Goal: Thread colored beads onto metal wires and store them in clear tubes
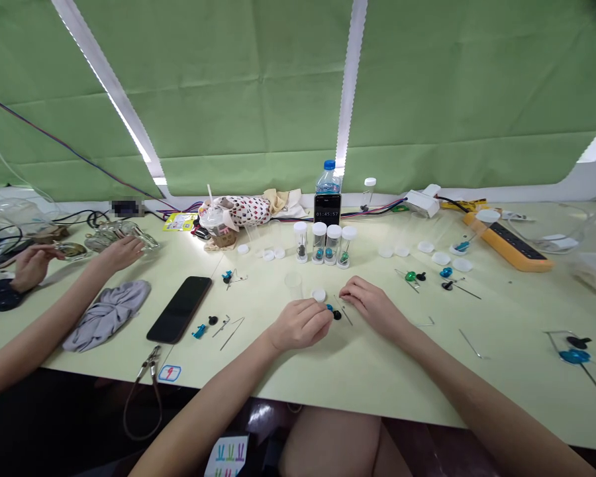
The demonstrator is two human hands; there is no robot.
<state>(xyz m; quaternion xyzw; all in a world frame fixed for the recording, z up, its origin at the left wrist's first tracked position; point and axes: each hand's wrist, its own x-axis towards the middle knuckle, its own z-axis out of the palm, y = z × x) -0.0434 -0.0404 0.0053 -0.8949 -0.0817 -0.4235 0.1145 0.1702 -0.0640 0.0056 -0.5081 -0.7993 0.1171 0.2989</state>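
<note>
A person works two-handed at a pale yellow-green table point(377, 384) set against green fabric point(253, 99) split by bright, pale strips. Four white-capped vials point(319, 243) stand upright before a phone point(327, 210) reading 01:45:57, a blue-capped bottle point(329, 173) behind it; at left, another person's hand point(124, 253) reaches beyond a grey cloth point(110, 315).

On the tabletop between the left hand point(302, 324) and the right hand point(370, 301), a thin metal rod point(348, 319) slants, its long axis running from far left to near right. The rod appears straight and silver-grey; just beside it lie a blue piece point(330, 307), partly hidden by the left hand, and a dark, rounded black piece point(337, 315).

The left fingers curl together and the right fingers bunch near the rod's far end; whether either grips a part cannot be told.
</note>
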